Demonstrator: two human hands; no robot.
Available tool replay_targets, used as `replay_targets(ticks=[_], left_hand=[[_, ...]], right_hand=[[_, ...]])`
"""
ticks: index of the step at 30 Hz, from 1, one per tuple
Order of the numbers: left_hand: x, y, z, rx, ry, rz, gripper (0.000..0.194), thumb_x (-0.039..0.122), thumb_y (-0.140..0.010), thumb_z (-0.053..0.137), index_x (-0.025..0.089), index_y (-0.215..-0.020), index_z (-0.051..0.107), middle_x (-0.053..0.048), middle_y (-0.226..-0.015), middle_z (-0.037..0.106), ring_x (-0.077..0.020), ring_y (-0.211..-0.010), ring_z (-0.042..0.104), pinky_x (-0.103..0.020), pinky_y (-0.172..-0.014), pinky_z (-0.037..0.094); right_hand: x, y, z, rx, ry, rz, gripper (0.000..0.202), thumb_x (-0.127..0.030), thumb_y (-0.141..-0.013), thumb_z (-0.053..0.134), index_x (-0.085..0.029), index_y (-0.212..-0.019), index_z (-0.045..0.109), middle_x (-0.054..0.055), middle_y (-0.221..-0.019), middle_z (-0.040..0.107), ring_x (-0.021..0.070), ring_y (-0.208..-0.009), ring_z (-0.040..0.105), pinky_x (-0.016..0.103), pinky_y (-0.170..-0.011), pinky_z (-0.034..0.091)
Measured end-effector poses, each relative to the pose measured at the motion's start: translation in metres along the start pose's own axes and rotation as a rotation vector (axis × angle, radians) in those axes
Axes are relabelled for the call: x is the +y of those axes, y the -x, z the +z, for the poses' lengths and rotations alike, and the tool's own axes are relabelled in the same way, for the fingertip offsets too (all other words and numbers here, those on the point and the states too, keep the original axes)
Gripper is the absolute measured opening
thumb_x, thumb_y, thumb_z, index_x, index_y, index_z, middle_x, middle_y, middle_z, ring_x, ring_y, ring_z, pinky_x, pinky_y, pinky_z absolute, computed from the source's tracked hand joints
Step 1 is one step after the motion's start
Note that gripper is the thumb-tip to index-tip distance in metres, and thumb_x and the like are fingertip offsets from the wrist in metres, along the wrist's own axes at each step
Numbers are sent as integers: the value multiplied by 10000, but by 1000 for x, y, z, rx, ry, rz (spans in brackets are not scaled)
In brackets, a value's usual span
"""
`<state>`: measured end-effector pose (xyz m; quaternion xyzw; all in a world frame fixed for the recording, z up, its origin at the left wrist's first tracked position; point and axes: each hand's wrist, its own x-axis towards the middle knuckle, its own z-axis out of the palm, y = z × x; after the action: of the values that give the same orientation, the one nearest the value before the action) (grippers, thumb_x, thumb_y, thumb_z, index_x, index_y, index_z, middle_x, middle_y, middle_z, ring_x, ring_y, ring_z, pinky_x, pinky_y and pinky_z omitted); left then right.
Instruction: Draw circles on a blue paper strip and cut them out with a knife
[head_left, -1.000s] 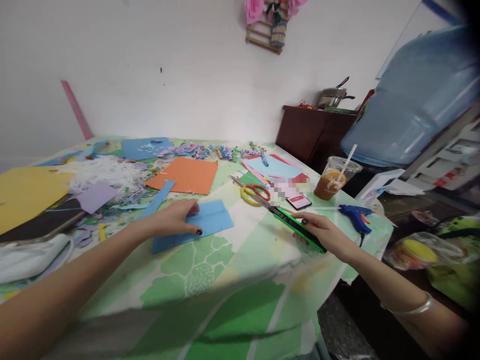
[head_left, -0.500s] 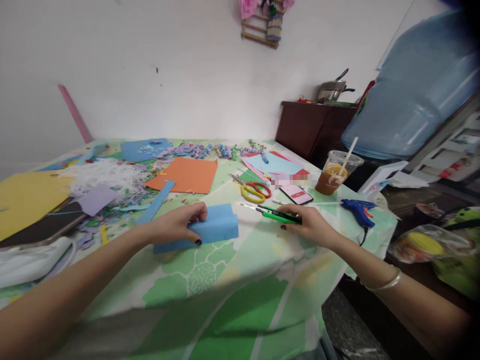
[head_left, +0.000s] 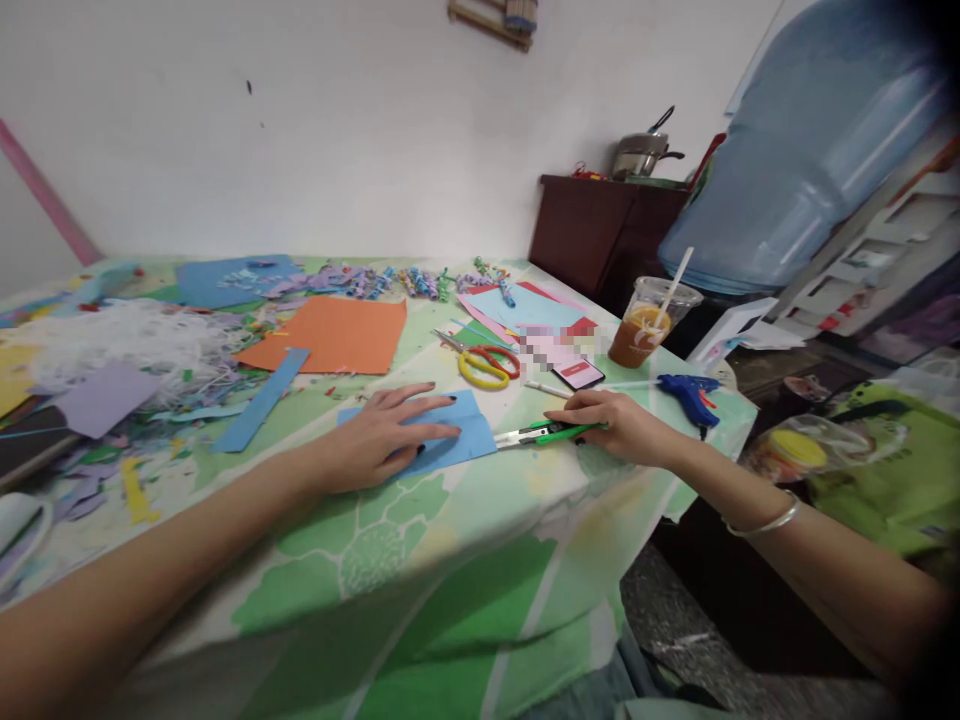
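Observation:
A folded sheet of blue paper (head_left: 459,432) lies on the patterned tablecloth in front of me. My left hand (head_left: 375,430) rests on it with the fingers spread, covering its left part. My right hand (head_left: 611,425) grips a green utility knife (head_left: 551,432), its metal tip pointing left. That tip meets the right edge of the blue paper near the fold; whether it is inside the fold I cannot tell. Just beyond the paper lie scissors (head_left: 484,370) with red and yellow handles. A blue paper strip (head_left: 262,402) is left of my left hand.
Orange paper (head_left: 330,335), white paper shreds (head_left: 135,345) and curled paper pieces (head_left: 420,284) spread over the table's far and left parts. At the right stand a cup of iced drink (head_left: 645,330), a phone (head_left: 579,374) and a blue glue gun (head_left: 690,395).
My left hand has gone from pinching the paper's fold to lying spread on it, and the paper is flatter. The knife has moved left to the paper's edge. The view has shifted right.

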<state>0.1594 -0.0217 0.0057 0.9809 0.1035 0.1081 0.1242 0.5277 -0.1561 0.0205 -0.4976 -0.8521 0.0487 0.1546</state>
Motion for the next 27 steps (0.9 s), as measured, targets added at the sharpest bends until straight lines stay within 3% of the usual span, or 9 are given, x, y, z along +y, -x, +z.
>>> replay_targets(ticks=[3, 6, 9, 14, 27], left_hand=[[-2, -11, -7, -99, 18, 87, 401, 249, -1028, 488, 372, -1402, 570, -14, -1587, 441, -310, -1538, 207, -630, -1218, 107], [-8, -23, -10, -148, 49, 138, 335, 278, -1031, 512, 323, -1341, 631, -31, -1559, 481, -308, -1547, 185, -652, -1220, 58], [-17, -28, -4, -147, 96, 148, 323, 365, -1012, 589, 235, -1301, 650, -82, -1546, 484, -323, -1522, 253, -651, -1219, 125], [-26, -24, 7, -142, 177, 119, 387, 408, -1017, 583, 228, -1359, 602, -103, -1543, 480, -323, -1463, 376, -649, -1215, 174], [-25, -24, 11, -129, 219, 36, 390, 420, -1001, 607, 213, -1330, 616, -108, -1527, 492, -333, -1449, 389, -654, -1204, 200]], right_hand=[[1, 4, -3, -29, 27, -10, 541, -64, -888, 519, -236, -1384, 649, 123, -1122, 699, 230, -948, 678, 367, -854, 550], [-4, 6, -4, -62, 46, 4, 527, -128, -922, 540, -270, -1424, 610, 110, -1100, 684, 225, -935, 668, 358, -844, 546], [-9, 9, -1, -75, 80, 14, 501, -173, -948, 534, -257, -1438, 597, 108, -1080, 681, 217, -910, 664, 335, -815, 536], [-9, 15, 6, 7, 91, 10, 450, -177, -956, 520, -259, -1377, 655, 110, -1087, 693, 209, -898, 663, 320, -802, 525], [-11, 25, 5, 22, 124, 73, 454, -164, -947, 512, -272, -1358, 671, 104, -1073, 701, 213, -882, 671, 323, -786, 520]])
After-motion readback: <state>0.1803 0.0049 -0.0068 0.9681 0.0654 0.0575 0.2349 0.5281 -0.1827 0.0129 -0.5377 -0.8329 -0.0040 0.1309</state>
